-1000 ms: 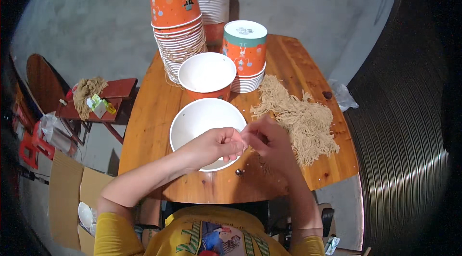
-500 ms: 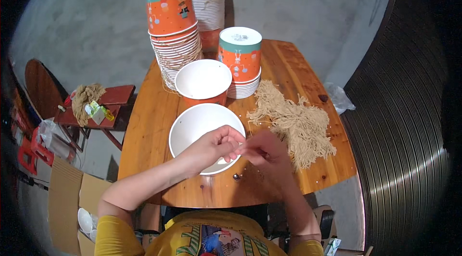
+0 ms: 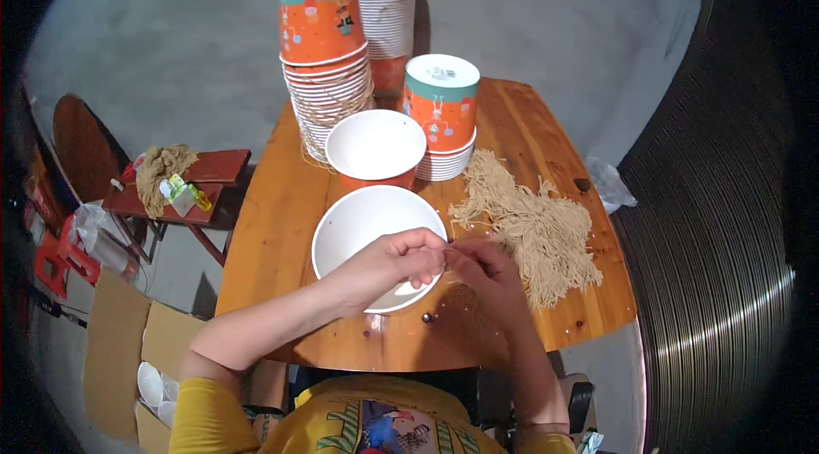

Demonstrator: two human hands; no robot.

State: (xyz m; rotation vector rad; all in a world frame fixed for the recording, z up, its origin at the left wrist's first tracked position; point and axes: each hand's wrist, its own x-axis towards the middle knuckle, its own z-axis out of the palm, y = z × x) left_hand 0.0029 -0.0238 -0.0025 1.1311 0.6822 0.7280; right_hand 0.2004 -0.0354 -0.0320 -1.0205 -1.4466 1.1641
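My left hand [image 3: 399, 264] is closed in a pinch over the right rim of the nearest white-lined paper bucket [image 3: 363, 219]. Right beside it, my right hand [image 3: 492, 276] is closed too, its fingertips close to those of the left. Whatever the fingers pinch is too small and fine to make out. A second paper bucket [image 3: 375, 147], orange outside, stands just behind the first. To the right of my right hand lies a loose pile of tan strings [image 3: 546, 236].
Behind stand a bucket stack [image 3: 328, 87] draped with string, an upside-down stack [image 3: 442, 117] and a tall white-rimmed stack [image 3: 381, 2]. A small round dark object [image 3: 427, 317] lies near the table's [image 3: 281, 283] front edge. Left are a red bench [image 3: 217, 165] and an opened carton [image 3: 115, 352].
Both hands stay together over the bucket's right side; the right hand's fingers have turned and moved slightly. The whole view has shifted a little, so the table appears farther right and lower.
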